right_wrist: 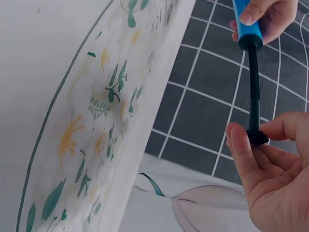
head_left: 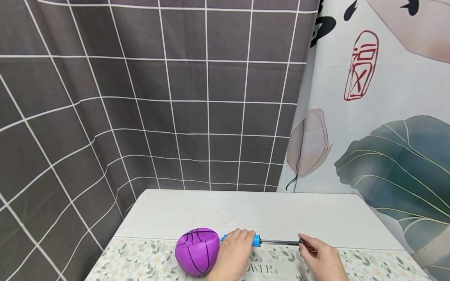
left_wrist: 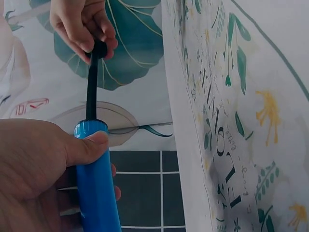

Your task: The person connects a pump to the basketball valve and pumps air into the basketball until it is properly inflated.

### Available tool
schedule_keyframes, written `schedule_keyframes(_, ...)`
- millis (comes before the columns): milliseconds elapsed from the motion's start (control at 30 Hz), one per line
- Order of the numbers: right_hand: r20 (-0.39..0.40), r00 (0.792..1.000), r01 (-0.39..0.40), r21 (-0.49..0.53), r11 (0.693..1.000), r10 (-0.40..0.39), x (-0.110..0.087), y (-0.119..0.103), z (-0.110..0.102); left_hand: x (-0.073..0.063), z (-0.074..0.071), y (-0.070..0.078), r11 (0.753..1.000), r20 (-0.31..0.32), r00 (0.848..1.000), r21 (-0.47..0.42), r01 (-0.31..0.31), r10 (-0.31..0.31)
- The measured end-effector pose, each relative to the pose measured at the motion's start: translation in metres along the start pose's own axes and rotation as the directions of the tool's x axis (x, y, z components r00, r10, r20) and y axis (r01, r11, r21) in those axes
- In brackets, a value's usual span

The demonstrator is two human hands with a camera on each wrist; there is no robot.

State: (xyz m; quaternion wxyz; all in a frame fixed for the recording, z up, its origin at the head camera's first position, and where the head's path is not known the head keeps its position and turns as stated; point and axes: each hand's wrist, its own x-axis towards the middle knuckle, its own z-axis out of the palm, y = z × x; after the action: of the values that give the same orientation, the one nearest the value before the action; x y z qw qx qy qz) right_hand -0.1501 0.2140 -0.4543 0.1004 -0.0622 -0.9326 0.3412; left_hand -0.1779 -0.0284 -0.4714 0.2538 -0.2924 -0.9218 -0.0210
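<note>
At your far left hangs a dark grey cloth (head_left: 190, 78) crossed by white grid lines, and it runs on behind the table (head_left: 246, 212). Moving right, you have the purple ball (head_left: 198, 255) on the near part of the tabletop, resting on a floral strip (head_left: 140, 259) of green leaves and pale flowers. The ball carries black curved lines and looks slack, its top uneven rather than round.

Just to the right of the ball is your left hand (head_left: 237, 249), wrapped around the blue barrel of the pump (head_left: 257, 240). From your left wrist you see the thumb lying along the barrel and fingertips showing on its far side. The barrel's left end reaches the edge of the ball; you cannot tell whether it is joined to it.

Out of the barrel's right end runs a dark rod (head_left: 279, 242), drawn well out and roughly level across the table. At its far end your right hand (head_left: 321, 253) pinches the small black handle (right_wrist: 257, 137) between thumb and fingers.

Farther right, behind the table, hangs a white curtain (head_left: 330, 78) printed with a red seal (head_left: 362, 66), a pale bud (head_left: 313, 144) and a large blue-green leaf (head_left: 404, 160).
</note>
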Motion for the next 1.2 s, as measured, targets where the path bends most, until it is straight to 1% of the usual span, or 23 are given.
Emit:
schedule_keyframes(67, -0.005, 1.000, 0.006, 0.002, 1.000, -0.006, 0.000, -0.001, 0.001, 0.001, -0.001, 0.000, 1.000, 0.000, 1.000, 0.009, -0.001, 0.001)
schedule_keyframes(200, -0.068, 0.996, 0.050, -0.037, 0.998, -0.052, -0.001, -0.011, 0.011, 0.002, -0.004, 0.002, 1.000, 0.016, 1.000, 0.022, -0.003, 0.003)
schedule_keyframes(300, -0.117, 0.989, 0.085, -0.055, 0.995, -0.091, -0.003, -0.024, 0.022, 0.002, -0.006, 0.003, 1.000, 0.028, 1.000, 0.025, -0.010, 0.009)
schedule_keyframes(433, -0.166, 0.973, 0.153, -0.049, 0.987, -0.159, -0.005, -0.041, 0.037, 0.001, -0.007, 0.004, 0.999, 0.015, 1.000, 0.047, -0.010, 0.009)
schedule_keyframes(533, -0.168, 0.965, 0.198, -0.041, 0.979, -0.202, -0.006, -0.051, 0.047, 0.002, -0.007, 0.006, 0.997, -0.003, 1.000, 0.071, -0.008, 0.008)
schedule_keyframes(600, -0.141, 0.967, 0.212, -0.025, 0.977, -0.213, -0.006, -0.055, 0.052, 0.002, -0.007, 0.006, 0.997, -0.002, 1.000, 0.075, -0.011, 0.011)
schedule_keyframes(733, -0.071, 0.980, 0.187, 0.009, 0.982, -0.186, -0.006, -0.057, 0.055, 0.002, -0.008, 0.008, 0.999, 0.031, 0.999, 0.050, -0.020, 0.019)
schedule_keyframes(833, -0.024, 0.988, 0.150, 0.025, 0.988, -0.150, -0.004, -0.053, 0.051, 0.001, -0.006, 0.007, 1.000, 0.045, 0.999, 0.023, -0.018, 0.017)
schedule_keyframes(933, 0.010, 0.992, 0.123, 0.036, 0.992, -0.124, -0.002, -0.046, 0.045, 0.001, -0.004, 0.005, 1.000, 0.047, 0.999, 0.004, -0.010, 0.010)
schedule_keyframes(1067, 0.014, 0.997, 0.075, 0.031, 0.997, -0.076, 0.000, -0.037, 0.035, 0.000, -0.004, 0.004, 1.000, 0.054, 0.999, -0.011, -0.003, 0.003)
schedule_keyframes(1200, 0.018, 1.000, 0.017, 0.002, 1.000, -0.017, 0.002, -0.026, 0.021, 0.000, -0.005, 0.002, 1.000, 0.067, 0.998, -0.030, 0.003, -0.001)
